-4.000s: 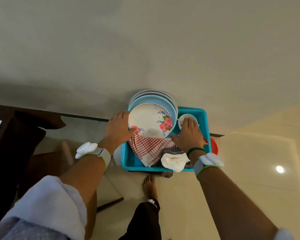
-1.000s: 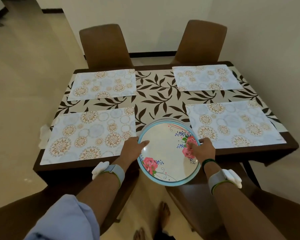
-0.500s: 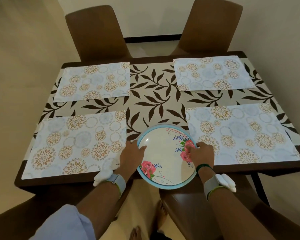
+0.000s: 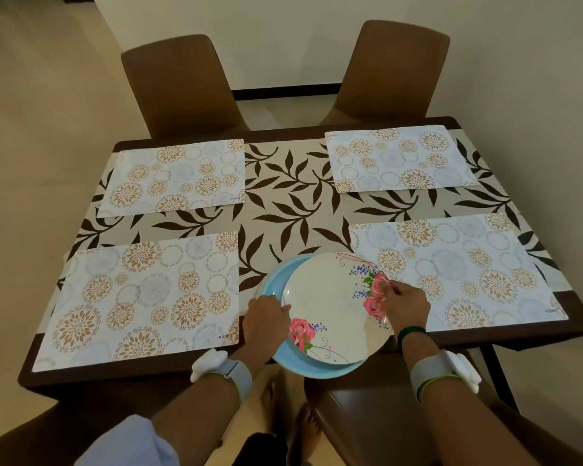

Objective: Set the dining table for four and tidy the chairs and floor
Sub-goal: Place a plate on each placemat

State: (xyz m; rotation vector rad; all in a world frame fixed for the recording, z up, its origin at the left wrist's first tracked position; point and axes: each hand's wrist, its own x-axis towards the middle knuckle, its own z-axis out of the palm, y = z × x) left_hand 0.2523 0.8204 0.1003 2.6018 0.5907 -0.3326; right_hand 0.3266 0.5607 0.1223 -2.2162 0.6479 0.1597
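cream floral plate [image 4: 334, 307] lies on blue plate [image 4: 272, 280] at the table's [image 4: 572, 331] 6 o'clock edge, offset toward 3 o'clock. left hand [image 4: 265, 319] grasps the blue plate's rim at 9 o'clock; right hand [image 4: 408, 307] pinches the floral plate's rim at 3 o'clock.

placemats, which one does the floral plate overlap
The near right placemat: the floral plate, pinched by the right hand, covers its near left corner. No plate reaches the other three placemats.
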